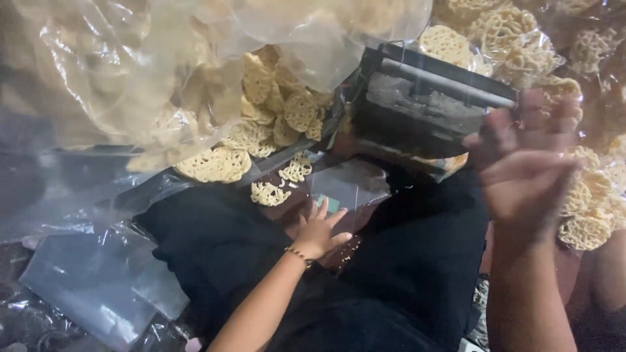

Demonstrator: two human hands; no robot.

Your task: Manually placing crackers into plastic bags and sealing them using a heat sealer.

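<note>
Plastic dominates the frame: a big clear bag in the upper left bulges with pale lattice crackers, and its mouth sags toward the centre, where loose crackers lie spilled. More crackers in clear wrap fill the upper right and right edge. A small clear bag lies mid-frame on a dark lap; whether anything is inside it I cannot tell.

At centre, the left hand, a bead bracelet on its wrist, rests with fingers spread apart on that small bag's lower edge. Blurred at the right, the right hand has its fingers curled around the end of a dark metal sealer at upper centre.

The risks, as I judge them: the sagging big bag could tip more crackers out, and the brittle pieces would snap under a careless hand. Fingers near the sealer's bar could get pinched. Flat empty bags lie at the lower left.
</note>
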